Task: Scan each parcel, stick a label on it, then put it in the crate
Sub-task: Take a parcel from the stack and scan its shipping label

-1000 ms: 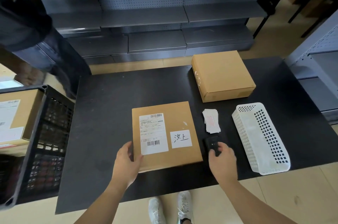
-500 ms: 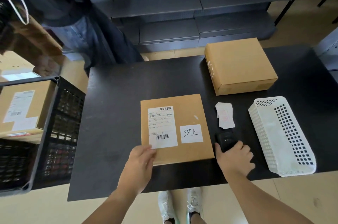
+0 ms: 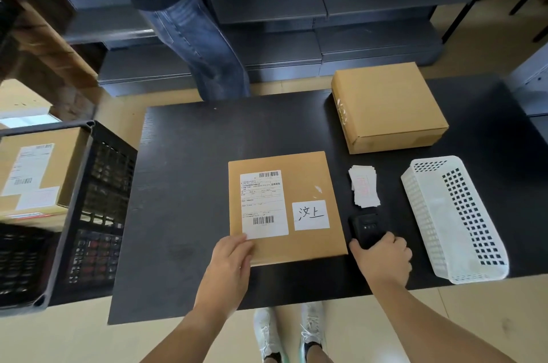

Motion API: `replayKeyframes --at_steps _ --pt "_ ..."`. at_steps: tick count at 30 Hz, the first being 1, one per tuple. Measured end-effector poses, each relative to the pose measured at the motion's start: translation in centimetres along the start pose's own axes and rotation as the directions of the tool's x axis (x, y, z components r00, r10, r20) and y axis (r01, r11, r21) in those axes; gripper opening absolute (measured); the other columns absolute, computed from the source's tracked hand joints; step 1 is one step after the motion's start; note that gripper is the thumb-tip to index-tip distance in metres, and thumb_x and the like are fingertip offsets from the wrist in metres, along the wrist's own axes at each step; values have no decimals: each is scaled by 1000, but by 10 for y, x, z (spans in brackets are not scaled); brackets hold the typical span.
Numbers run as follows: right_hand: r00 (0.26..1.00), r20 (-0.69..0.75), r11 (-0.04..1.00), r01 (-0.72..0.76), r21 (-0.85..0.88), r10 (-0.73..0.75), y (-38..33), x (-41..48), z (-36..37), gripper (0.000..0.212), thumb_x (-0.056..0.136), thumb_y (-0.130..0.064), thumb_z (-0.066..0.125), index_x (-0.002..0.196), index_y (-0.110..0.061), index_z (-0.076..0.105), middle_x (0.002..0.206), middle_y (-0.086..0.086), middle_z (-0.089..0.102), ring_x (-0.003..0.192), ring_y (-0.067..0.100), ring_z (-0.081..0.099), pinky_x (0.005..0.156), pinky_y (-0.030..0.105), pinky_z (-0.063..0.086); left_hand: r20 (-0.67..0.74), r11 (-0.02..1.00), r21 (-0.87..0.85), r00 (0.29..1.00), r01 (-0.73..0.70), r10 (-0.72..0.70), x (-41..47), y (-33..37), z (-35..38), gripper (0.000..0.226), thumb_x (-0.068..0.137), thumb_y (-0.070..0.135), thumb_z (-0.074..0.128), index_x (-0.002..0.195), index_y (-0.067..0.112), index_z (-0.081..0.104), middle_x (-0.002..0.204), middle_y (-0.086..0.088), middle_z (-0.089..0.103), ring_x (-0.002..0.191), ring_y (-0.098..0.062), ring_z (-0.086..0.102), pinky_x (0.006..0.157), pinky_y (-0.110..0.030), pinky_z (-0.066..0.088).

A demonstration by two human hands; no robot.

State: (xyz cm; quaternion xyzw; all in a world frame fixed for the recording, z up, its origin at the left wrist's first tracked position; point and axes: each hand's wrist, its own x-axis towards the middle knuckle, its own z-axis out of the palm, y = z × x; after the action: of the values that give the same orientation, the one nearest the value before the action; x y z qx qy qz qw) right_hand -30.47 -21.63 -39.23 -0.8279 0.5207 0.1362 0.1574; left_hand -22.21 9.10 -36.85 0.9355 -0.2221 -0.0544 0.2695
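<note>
A flat parcel [image 3: 299, 181] is laid on the black desk [image 3: 192, 155], with a printed shipping label [image 3: 264, 204] and a handwritten label [image 3: 310, 215] stuck on top. Its near left corner is pressed by the left hand [image 3: 229, 262]. Just beside it, a black scanner [image 3: 366, 227] is gripped at its near end by the right hand [image 3: 382, 259]. A stack of labels [image 3: 364, 189] is placed beyond the scanner, a white basket [image 3: 453, 220] to the right, and a second box [image 3: 388, 106] farther back. A labelled parcel [image 3: 32, 173] is held in the black crate [image 3: 98, 199] at the left.

Packing stockroom; grey metal shelving [image 3: 370, 3], labelled parcel [image 3: 305, 173], black crate [image 3: 100, 184]
</note>
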Motion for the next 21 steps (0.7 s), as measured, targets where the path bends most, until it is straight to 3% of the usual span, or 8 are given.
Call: replayKeyframes --at_steps 3,14,19,21 --pt "1000 17 1000 10 25 -10 -1 2 -4 78 77 -62 72 125 -4 52 123 15 53 115 34 51 88 46 51 -5 1000 -6 1000 -4 4 0 -1 1 24 90 7 71 113 15 73 124 4 61 116 -13 52 105 -20 39" --pt "996 21 994 85 66 -87 5 -6 -38 82 68 -64 71 128 -10 55 120 9 53 117 31 50 88 44 50 60 1000 0 998 -19 19 0 -3 -1 22 96 14 66 117 14 73 130 1 62 121 -20 54 107 -35 47" --pt "984 -7 978 180 108 -180 -6 -19 -65 77 61 -69 63 117 -17 62 111 4 55 108 27 53 83 43 54 105 1000 18 994 -19 17 1 -2 -4 22 96 11 66 116 16 72 132 -1 61 123 -21 53 107 -31 44" --pt "975 -22 965 221 139 -220 -13 -27 -78 71 59 -70 61 109 -18 63 107 2 55 105 27 54 82 42 54 155 1000 23 988 -20 16 4 1 -10 25 101 15 55 122 21 67 139 4 55 131 -19 46 109 -33 45"
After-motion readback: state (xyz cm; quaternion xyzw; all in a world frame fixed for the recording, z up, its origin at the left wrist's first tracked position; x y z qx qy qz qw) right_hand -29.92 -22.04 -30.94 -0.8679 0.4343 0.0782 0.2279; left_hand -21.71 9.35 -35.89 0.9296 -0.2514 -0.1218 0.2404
